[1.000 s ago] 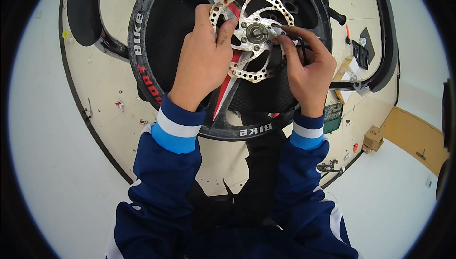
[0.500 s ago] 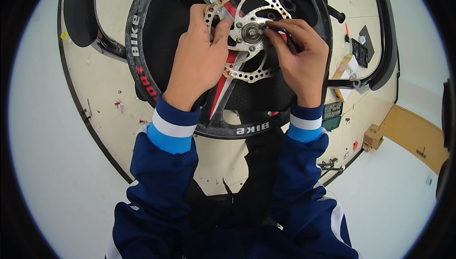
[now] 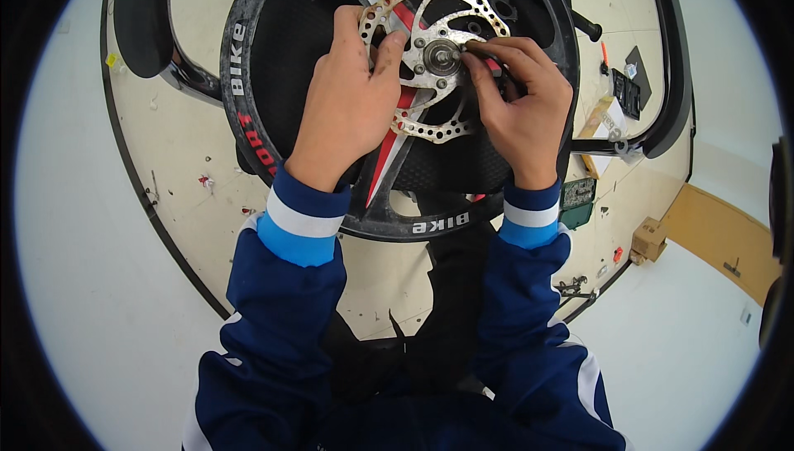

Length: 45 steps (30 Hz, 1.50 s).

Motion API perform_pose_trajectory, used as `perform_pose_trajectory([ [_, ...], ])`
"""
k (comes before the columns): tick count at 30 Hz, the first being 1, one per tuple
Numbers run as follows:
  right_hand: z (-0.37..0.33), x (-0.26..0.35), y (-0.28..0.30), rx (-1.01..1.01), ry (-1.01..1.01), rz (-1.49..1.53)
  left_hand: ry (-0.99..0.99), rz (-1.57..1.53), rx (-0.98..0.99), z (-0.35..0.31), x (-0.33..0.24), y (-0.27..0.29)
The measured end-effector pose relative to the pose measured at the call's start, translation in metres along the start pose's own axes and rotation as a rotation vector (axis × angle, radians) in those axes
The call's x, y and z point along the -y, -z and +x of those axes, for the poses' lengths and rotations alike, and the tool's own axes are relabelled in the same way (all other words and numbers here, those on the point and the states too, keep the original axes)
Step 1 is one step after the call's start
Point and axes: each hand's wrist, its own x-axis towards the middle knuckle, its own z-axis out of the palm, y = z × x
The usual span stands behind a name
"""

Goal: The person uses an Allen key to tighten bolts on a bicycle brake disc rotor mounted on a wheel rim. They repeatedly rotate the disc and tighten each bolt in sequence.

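Observation:
A black bicycle wheel (image 3: 389,226) with red and white accents on its spokes lies flat before me. At its hub sits a silver brake disc (image 3: 436,131) with rows of holes and brownish stains. My left hand (image 3: 351,99) grips the disc's left side, its thumb in front and its fingers partly hidden behind. Beside the hub axle (image 3: 442,57), on the right, my right hand (image 3: 529,91) is closed in a pinch at a bolt position on the disc. Something thin and dark shows at those fingertips, too hidden to name.
A black chair's armrests (image 3: 142,16) flank the wheel. On the floor at right lie an open black case (image 3: 626,93), a green tool box (image 3: 578,203) and an orange-handled tool (image 3: 605,55). A cardboard box (image 3: 649,239) stands farther right near a brown door (image 3: 719,236).
The wheel and disc have shifted very slightly to the right, and my left hand with them. My right fingers have curled a little at the same spot beside the axle.

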Motion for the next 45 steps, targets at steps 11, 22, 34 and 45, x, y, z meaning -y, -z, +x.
perform_pose_trajectory([
  [11, 0.0, 0.002, -0.007, -0.047, -0.04, -0.079, -0.01, -0.002, -0.001, 0.002, 0.002, -0.001],
  [22, -0.001, 0.007, -0.006, -0.009, -0.033, -0.082, 0.003, 0.0, 0.002, 0.001, 0.001, 0.001],
  [34, 0.002, 0.008, -0.003, -0.01, -0.072, 0.009, -0.011, -0.03, -0.016, 0.001, 0.003, 0.0],
  [45, 0.003, 0.0, 0.019, -0.056, -0.439, 0.465, 0.035, 0.004, 0.005, 0.0, -0.002, 0.004],
])
